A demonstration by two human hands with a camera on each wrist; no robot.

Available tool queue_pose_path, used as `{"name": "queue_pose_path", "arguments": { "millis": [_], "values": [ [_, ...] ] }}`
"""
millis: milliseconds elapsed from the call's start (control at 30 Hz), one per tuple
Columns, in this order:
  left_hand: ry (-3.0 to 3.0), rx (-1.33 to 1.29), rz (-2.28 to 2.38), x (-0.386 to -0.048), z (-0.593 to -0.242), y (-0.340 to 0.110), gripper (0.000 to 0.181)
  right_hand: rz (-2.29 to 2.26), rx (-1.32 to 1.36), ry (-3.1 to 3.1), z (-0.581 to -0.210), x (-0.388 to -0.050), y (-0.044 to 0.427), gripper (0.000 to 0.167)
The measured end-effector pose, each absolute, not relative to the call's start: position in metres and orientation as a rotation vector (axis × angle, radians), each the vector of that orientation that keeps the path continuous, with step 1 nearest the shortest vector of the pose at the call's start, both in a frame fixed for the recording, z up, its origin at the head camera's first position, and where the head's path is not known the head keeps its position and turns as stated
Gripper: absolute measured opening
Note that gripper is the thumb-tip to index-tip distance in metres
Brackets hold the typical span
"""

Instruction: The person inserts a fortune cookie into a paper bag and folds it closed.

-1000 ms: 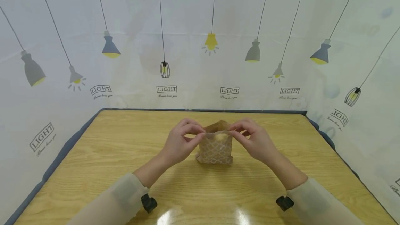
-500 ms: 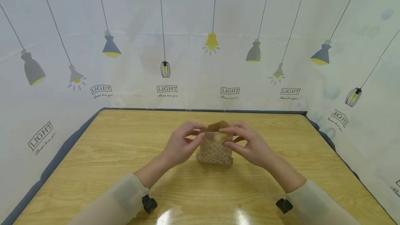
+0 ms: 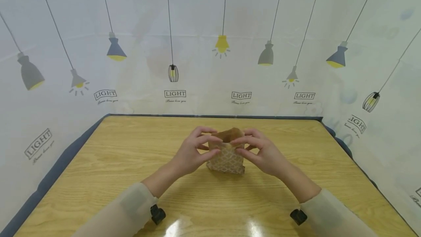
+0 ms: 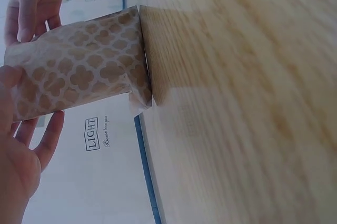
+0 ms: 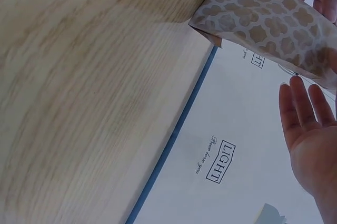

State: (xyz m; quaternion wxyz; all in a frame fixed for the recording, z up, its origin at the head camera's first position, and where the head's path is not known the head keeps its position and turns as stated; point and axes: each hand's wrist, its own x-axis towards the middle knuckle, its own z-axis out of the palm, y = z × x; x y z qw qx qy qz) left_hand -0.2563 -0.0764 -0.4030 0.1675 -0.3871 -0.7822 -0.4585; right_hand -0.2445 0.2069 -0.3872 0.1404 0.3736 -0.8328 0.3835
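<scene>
A small brown paper bag (image 3: 227, 162) with a pale lattice print stands upright on the table, its mouth gaping at the top. My left hand (image 3: 190, 153) pinches the front of its rim from the left, thumb outside and index finger over the edge. From the right, my right hand (image 3: 266, 153) grips the same front edge in a like way. The left wrist view has the bag's printed side (image 4: 79, 71) between both hands. In the right wrist view, several fingers of the right hand (image 5: 310, 145) extend beside the bag. The bag's inside is mostly hidden.
The wooden table (image 3: 115, 178) has a dark blue edging along its back and sides. A white backdrop (image 3: 197, 57) printed with hanging lamps surrounds it. A black wrist device (image 3: 158, 214) sits at the left cuff, another device (image 3: 298, 216) at the right.
Both hands have shifted from the bag's top corners towards the middle of its front rim, the right one first. The front edge now sits lower between the fingers. The bag stays in place.
</scene>
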Motion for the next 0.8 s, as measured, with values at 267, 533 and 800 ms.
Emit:
{"name": "queue_pose_path", "arguments": {
  "millis": [267,533,800],
  "values": [
    [-2.220,-1.101,-1.292,-0.2577,-0.4041,-0.0756,0.014,1.047,1.080,-2.404,-0.3871,-0.2436,0.2066,0.028],
    [-2.256,-1.093,-1.258,-0.2589,-0.4009,-0.0752,0.014,1.011,1.056,-2.419,-0.3837,-0.2426,0.2060,0.023],
    [-2.258,-1.063,-1.289,-0.2585,-0.4017,-0.0735,0.011,0.968,1.045,-2.431,-0.3837,-0.2424,0.2049,0.020]
  ]
}}
